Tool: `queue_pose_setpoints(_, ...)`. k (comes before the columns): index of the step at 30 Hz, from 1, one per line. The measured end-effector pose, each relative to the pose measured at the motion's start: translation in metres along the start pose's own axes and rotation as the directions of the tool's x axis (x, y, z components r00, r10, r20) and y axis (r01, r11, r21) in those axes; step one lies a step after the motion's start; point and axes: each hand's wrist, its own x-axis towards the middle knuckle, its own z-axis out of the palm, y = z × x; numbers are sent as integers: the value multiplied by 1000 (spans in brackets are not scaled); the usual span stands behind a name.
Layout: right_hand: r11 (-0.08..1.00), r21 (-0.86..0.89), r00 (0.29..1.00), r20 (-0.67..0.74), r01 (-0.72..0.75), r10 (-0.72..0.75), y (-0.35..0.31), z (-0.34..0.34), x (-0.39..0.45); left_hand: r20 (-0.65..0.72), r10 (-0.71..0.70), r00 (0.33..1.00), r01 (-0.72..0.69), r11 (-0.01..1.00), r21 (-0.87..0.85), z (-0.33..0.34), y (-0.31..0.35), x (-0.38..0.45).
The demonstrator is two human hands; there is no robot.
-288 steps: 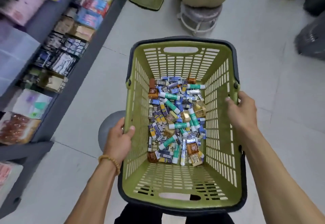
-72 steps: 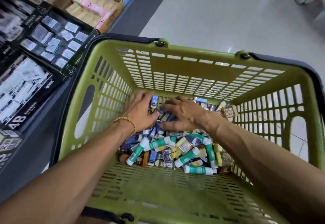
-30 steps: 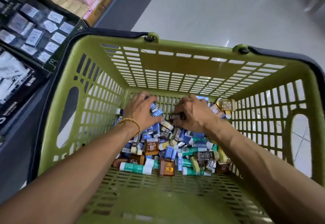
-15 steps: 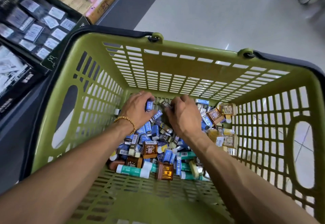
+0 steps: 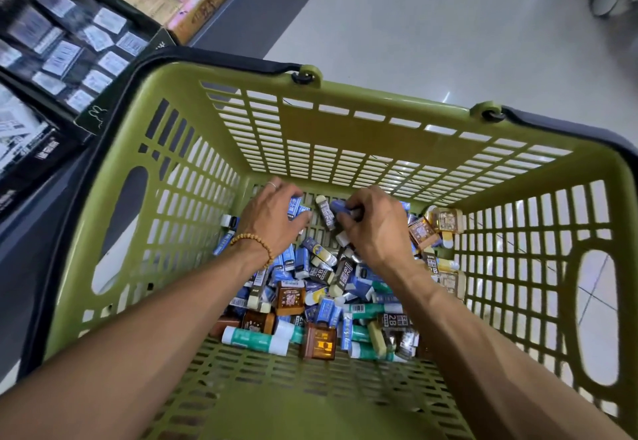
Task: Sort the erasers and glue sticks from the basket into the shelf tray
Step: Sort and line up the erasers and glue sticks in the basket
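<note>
The left hand (image 5: 272,220) and right hand (image 5: 374,229) each curl their fingers around blue-sleeved erasers (image 5: 322,308) at the far wall of the basket (image 5: 345,136), where these light, firm, slick-wrapped blocks and rolling glue sticks (image 5: 255,335) are probably best pinched across their long sides.
</note>
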Motion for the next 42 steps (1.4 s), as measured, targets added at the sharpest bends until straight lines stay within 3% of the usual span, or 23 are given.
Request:
queue_pose_setpoints(3, 988, -140, 994, 95, 73, -60, 5, 13, -7, 72, 21, 997, -22, 1000, 3, -3, -4, -4)
queue_pose_setpoints(6, 982, -169, 986, 155, 88, -62, 9, 12, -15, 143, 26, 989, -29, 999, 22, -6, -6, -4)
queue_pose_setpoints(9, 988, -148, 994, 109, 33, -17, 0, 14, -12, 146, 25, 989, -24, 1000, -4, -8, -4, -4)
queue_pose_setpoints(12, 992, -100, 993, 83, -78, 86, -17, 26, 0, 142, 38, 989, -36, 999, -16, -10, -8, -3)
queue_pose_setpoints(18, 977, 214, 957, 279, 20, -80, -23, 23, 6, 0, -2, 1000, 2, 989, 146, -15, -20, 0)
queue_pose_setpoints(22, 993, -1, 946, 305, 121, -115, 4, 6, -5, 24, 135, 991, -137, 960, 242, -13, -12, 1)
queue_pose_setpoints(25, 959, -181, 906, 402, 219, -131, 6, -4, -4, 74, 181, 981, -194, 951, 239, -10, -6, 4)
queue_pose_setpoints(32, 978, -161, 969, 228, 129, -90, -25, 15, 19, 84, 168, 982, -176, 979, 103, -14, -12, 5)
queue_pose_setpoints(35, 989, -132, 972, 232, 60, -28, -30, 28, 24, 118, 163, 980, -177, 977, 122, -19, -17, 4)
queue_pose_setpoints(39, 992, 94, 979, 192, -88, 69, -30, 27, 25, 94, 111, 989, -121, 986, 111, -19, -21, 4)
queue_pose_setpoints(42, 999, 39, 984, 176, -24, 17, -23, 27, 23, 67, 113, 991, -121, 985, 122, -19, -23, 2)
